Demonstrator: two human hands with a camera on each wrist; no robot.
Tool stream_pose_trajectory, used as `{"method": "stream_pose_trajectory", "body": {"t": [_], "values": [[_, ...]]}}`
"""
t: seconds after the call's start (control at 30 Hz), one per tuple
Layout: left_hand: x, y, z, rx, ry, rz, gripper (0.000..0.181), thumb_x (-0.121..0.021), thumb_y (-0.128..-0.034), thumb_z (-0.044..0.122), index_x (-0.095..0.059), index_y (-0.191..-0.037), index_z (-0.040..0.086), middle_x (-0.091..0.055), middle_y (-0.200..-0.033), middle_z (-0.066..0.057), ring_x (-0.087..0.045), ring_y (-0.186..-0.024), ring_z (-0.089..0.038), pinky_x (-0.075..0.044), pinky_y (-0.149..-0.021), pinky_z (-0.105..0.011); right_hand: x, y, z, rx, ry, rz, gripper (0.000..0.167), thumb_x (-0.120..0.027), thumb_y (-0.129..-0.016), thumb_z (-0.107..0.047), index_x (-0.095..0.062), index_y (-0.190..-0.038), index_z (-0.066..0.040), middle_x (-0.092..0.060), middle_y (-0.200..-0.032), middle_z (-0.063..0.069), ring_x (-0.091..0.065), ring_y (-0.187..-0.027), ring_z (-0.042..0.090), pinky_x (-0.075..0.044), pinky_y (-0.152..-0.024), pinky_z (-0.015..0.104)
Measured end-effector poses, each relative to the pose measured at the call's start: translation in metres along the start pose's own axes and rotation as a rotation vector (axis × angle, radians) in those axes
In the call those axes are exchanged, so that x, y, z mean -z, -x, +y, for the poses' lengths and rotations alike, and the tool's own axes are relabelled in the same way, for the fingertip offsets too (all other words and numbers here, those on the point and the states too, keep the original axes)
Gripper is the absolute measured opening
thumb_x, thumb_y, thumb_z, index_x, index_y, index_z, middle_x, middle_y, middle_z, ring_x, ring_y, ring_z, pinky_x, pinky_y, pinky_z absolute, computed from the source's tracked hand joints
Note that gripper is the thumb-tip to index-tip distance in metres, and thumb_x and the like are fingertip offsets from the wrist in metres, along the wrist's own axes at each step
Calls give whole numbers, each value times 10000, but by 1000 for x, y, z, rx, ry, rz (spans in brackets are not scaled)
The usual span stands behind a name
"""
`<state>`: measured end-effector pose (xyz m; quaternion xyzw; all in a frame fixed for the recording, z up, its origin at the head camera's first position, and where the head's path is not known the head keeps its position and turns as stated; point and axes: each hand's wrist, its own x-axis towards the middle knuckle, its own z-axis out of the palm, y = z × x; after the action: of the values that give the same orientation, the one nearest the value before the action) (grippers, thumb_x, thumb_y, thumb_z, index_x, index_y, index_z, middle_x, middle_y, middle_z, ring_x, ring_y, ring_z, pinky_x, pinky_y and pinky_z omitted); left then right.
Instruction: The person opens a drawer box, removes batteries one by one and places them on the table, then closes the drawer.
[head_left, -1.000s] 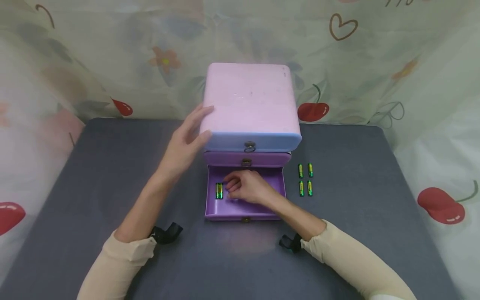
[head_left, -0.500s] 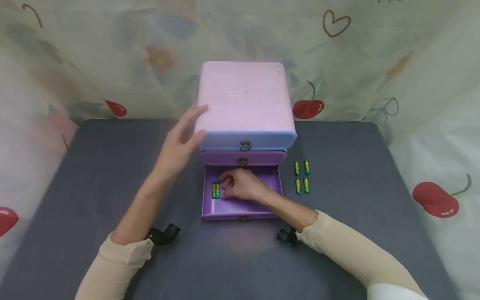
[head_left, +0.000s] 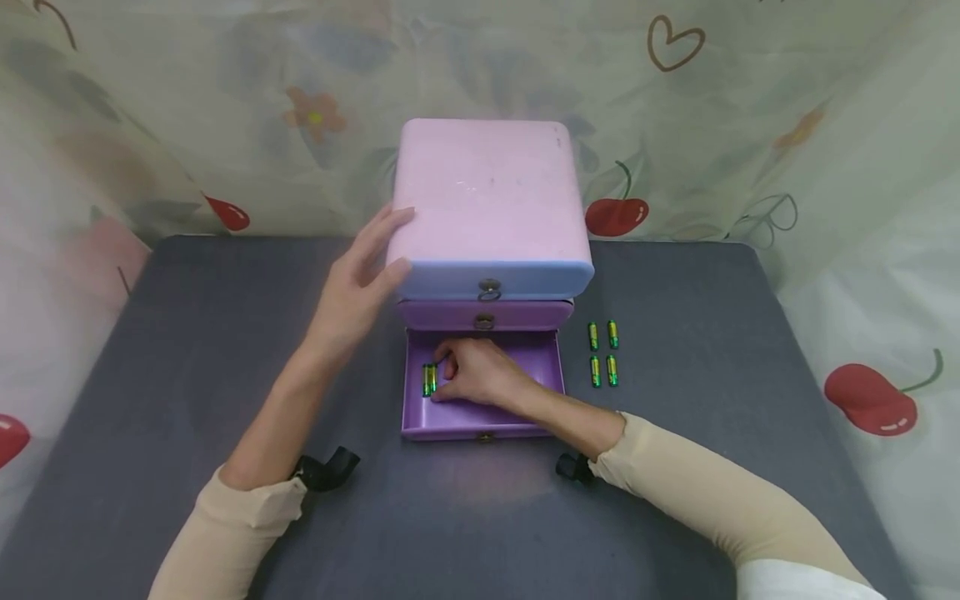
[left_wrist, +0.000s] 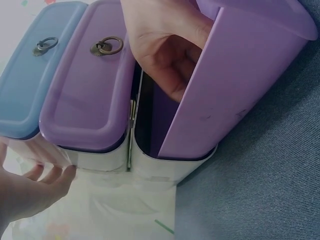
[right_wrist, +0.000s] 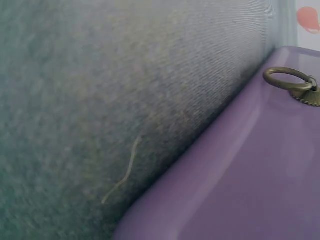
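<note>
A small chest of drawers point(head_left: 491, 192) has a pink top, a blue upper drawer front and a purple middle one. Its lowest purple drawer point(head_left: 480, 433) is pulled out. Two green-and-gold batteries point(head_left: 427, 380) lie side by side in the drawer's left part. My right hand point(head_left: 480, 371) reaches inside, thumb and forefinger at the two ends of the right-hand battery, pinching it. My left hand point(head_left: 352, 283) rests with extended fingers against the chest's left side and top edge; the left wrist view shows those fingers point(left_wrist: 52, 177) on the pale side wall. The right wrist view shows neither hand.
Several more batteries point(head_left: 603, 354) stand in two rows on the grey table point(head_left: 675, 433), right of the drawer. A printed curtain point(head_left: 480, 67) hangs behind and at both sides. Ring pulls point(head_left: 489, 289) stick out from the drawer fronts.
My right hand has moved left inside the drawer, from beside the two batteries until its fingertips reach the nearer one. My left hand stays against the chest. The head view has shifted slightly.
</note>
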<state>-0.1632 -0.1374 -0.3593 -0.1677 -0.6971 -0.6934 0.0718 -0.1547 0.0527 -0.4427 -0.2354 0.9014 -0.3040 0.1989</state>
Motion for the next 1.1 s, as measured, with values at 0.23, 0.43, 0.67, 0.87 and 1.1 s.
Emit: {"method": "stream_pose_trajectory", "body": {"t": [0.23, 0.43, 0.67, 0.87, 1.1], "values": [[0, -1, 0, 5, -12, 0, 471, -586, -974, 63, -520, -1440, 60, -321, -1595, -20, -252, -1474, -123, -224, -1194, -322, -2, 1, -1, 34, 66, 39, 505, -904, -697, -346, -676, -1093, -131, -622, -762, -95, -567, -673, 60, -483, -674, 252], [-1, -1, 0, -7, -13, 3, 471, -583, -971, 55, -517, -1437, 44, -327, -1594, -31, -247, -1476, -123, -210, -1197, -311, -3, 0, 1, 53, 75, 47, 486, -894, -715, -312, -682, -1106, -115, -629, -761, -92, -574, -672, 60, -492, -674, 251], [0, 0, -2, -7, 9, 6, 468, -579, -974, 34, -514, -1437, 35, -332, -1590, -34, -243, -1477, -123, -213, -1196, -313, -1, 0, 4, 58, 2, 22, 448, -874, -739, -298, -692, -1103, -110, -665, -776, -109, -601, -706, 38, -504, -735, 241], [0, 1, -3, -9, -5, 3, 468, -578, -977, 34, -512, -1440, 39, -332, -1590, -37, -244, -1477, -120, -211, -1198, -323, 1, 3, 7, 95, -76, 24, 410, -871, -755, -239, -704, -1097, -83, -680, -781, -82, -610, -711, 27, -507, -749, 214], [1, 0, -3, -11, -8, -2, 469, -580, -977, 43, -515, -1442, 51, -331, -1591, -27, -248, -1475, -121, -209, -1201, -342, 7, 10, 6, 136, -157, 18, 391, -853, -777, -191, -705, -1115, -59, -687, -799, -49, -617, -700, 33, -509, -683, 200]]}}
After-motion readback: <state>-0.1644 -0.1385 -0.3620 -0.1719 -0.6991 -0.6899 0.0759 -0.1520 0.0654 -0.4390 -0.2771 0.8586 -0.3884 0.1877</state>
